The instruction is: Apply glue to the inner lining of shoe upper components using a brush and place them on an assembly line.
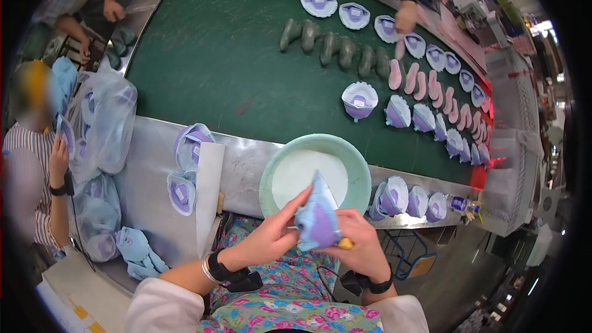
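Note:
Over the basin's near rim I hold a light blue and purple shoe upper (pixel 319 227), its pointed end facing away from me. The fingers of my left hand (pixel 271 238) pinch its left side. My right hand (pixel 362 248) grips its right side, and a small yellow piece (pixel 346 243) sticks out beside those fingers; its kind is hidden. Just beyond my hands stands a pale green basin (pixel 269 179) with white contents.
Shoe uppers (pixel 359 101), dark shoe lasts (pixel 329 48) and pink insole-shaped pieces (pixel 420 86) line the green conveyor belt (pixel 203 55). More uppers (pixel 394 196) lie right of the basin, others (pixel 182 192) left by a white board (pixel 211 185). A co-worker's hand (pixel 406 17) reaches over the far side.

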### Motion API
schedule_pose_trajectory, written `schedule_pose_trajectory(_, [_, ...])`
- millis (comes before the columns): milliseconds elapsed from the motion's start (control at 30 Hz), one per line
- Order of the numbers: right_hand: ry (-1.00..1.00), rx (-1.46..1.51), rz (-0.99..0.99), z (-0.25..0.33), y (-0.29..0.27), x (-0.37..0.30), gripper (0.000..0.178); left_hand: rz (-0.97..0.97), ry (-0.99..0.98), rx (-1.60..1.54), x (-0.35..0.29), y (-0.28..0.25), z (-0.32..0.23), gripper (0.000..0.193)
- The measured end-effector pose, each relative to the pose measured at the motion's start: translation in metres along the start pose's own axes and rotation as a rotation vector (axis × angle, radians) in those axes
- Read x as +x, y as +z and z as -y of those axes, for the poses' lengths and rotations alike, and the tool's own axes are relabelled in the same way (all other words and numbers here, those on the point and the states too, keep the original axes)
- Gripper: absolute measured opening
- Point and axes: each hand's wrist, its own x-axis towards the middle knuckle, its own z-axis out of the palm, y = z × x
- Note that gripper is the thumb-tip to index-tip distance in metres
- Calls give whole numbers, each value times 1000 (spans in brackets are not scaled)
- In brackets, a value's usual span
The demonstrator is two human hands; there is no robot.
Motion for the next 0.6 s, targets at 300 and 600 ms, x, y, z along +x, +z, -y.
schedule_pose_trajectory(300, [-22,-70,125,1,32,-27,31,70,61,543,-12,-13,14,72])
schedule_pose_trajectory(600, [306,-85,-475,-97,20,-27,17,257,-304,171,-67,-10,45,37])
